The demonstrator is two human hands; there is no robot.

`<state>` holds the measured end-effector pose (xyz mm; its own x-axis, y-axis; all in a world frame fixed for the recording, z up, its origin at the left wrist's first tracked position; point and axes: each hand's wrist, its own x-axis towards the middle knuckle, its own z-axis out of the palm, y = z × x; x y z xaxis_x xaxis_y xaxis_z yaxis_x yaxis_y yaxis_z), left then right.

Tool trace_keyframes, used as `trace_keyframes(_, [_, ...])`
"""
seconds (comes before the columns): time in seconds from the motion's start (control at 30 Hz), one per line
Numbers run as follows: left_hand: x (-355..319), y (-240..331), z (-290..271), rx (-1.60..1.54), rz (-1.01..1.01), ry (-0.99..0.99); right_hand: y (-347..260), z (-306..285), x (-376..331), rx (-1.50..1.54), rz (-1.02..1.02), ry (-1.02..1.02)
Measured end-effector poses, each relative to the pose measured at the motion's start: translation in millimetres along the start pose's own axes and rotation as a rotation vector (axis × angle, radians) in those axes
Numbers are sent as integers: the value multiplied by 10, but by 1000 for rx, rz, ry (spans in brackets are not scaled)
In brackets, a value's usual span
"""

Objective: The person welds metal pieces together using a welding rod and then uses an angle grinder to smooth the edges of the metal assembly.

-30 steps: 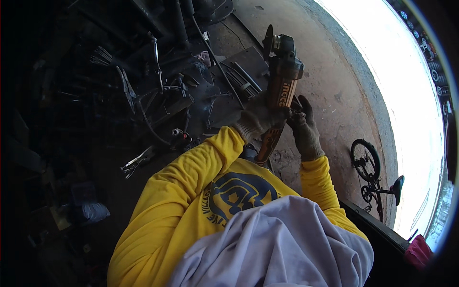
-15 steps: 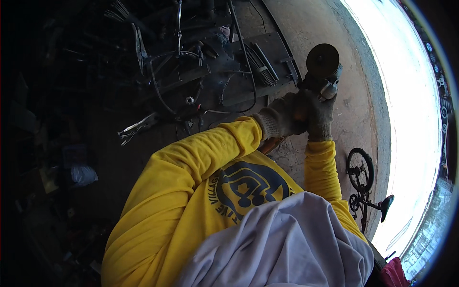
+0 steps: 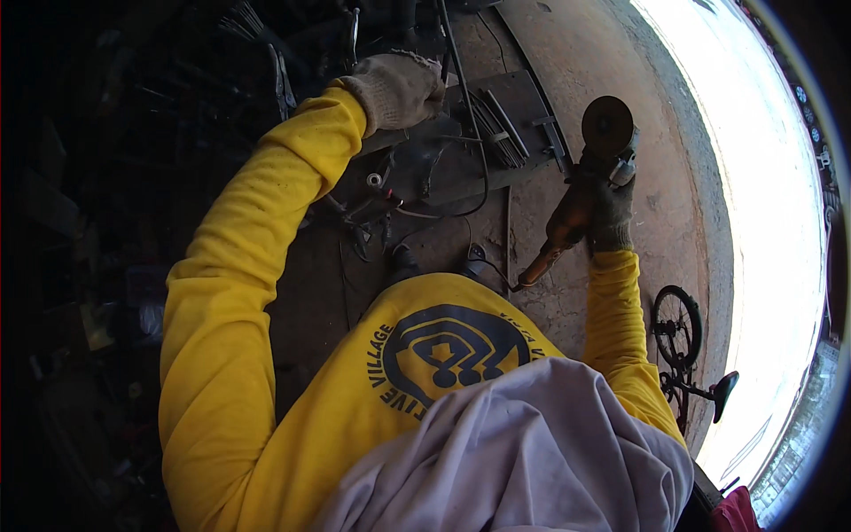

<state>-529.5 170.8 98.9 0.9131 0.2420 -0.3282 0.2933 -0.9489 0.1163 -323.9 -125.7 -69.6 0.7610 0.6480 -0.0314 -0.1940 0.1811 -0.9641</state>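
Your right hand, in a grey-brown knit glove, is clamped around the head end of an orange-and-black angle grinder. The grinder sits ahead of your right sleeve, well apart from the dark metal bench. Its round, dark, flat disc is uppermost, face toward the camera; the handle slants down and left toward your dark shoes.

Your left hand, gloved alike, is over the bench, back of the glove up. Its fingertips are hidden; cannot tell whether they are apart, together or on something. Near it: silver long-handled pliers to the left, a bundle of thin dark rods to the right, and a thin black hose curving between glove and rods.
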Motion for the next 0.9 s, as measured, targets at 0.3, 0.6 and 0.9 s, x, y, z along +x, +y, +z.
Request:
trace_keyframes(0.3, [601,-184,1003,423,133,-164,136,88,-589,-192,47,167])
trace_keyframes(0.6, [717,-234,1277,227,197,-12,312,256,-836,-281,84,194])
trace_keyframes(0.9, [561,-313,1140,-269,505,604,527,-34,-422,-152,84,79])
